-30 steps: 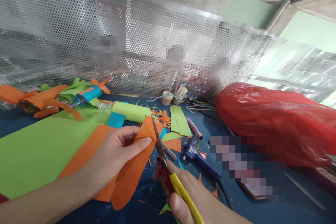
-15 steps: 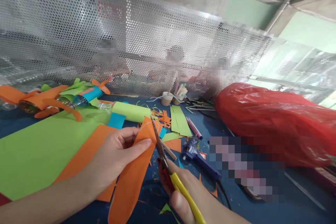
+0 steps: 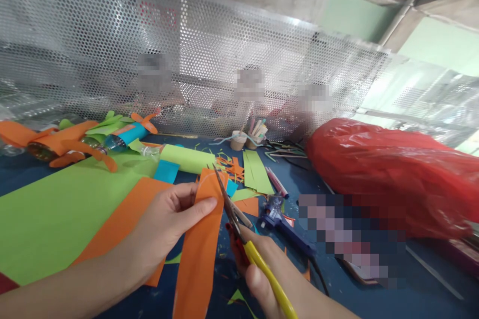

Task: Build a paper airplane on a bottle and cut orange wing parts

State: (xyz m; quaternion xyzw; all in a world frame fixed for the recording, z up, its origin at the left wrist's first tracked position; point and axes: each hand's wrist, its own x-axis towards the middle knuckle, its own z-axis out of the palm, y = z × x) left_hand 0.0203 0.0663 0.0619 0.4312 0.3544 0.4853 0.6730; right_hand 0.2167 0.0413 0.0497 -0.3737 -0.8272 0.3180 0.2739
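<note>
Scissors (image 3: 250,253) gripped in my right hand (image 3: 277,260); left hand (image 3: 160,219) pinches orange strip (image 3: 200,249), best turned (along pale curve (image 3: 205,176)) mid-cut.

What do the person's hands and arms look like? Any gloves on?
The left hand and right hand are bare: no gloves, rings or bracelets show. Forearms look bare too. A dark red patch at the left edge may be clothing.
</note>
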